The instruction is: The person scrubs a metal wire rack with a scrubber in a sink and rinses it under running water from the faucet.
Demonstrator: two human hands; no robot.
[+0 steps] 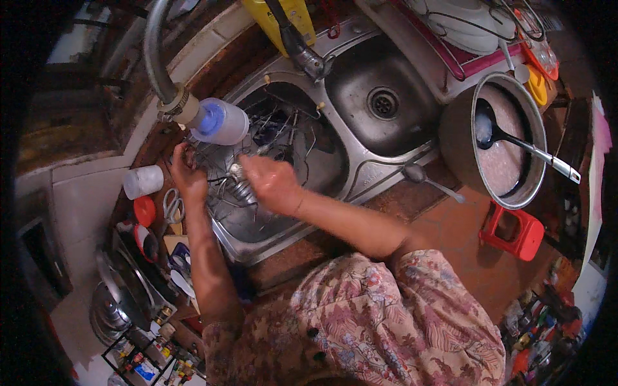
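Note:
Over the left basin of a stainless steel sink (241, 248), my right hand (273, 183) is closed around something pale, perhaps a scrubber, that shows at its fingertips. It presses against a metal wire rack (244, 193) with coiled parts. My left hand (189, 173) is at the basin's left edge with bent fingers, by the rack's thin wires; whether it grips them is unclear. Just above both hands hangs a translucent water filter (224, 121) on a grey hose. More wire pieces (289, 130) and a dark item lie deeper in the basin, partly in shadow.
A large pot (458, 140) holding cloudy liquid and a ladle (526, 144) stands at the right, near a spoon (432, 181). Scissors (173, 206), a white jar (144, 182) and a red lid (144, 211) lie left. A faucet (309, 62) stands behind; a red stool (512, 231) is below.

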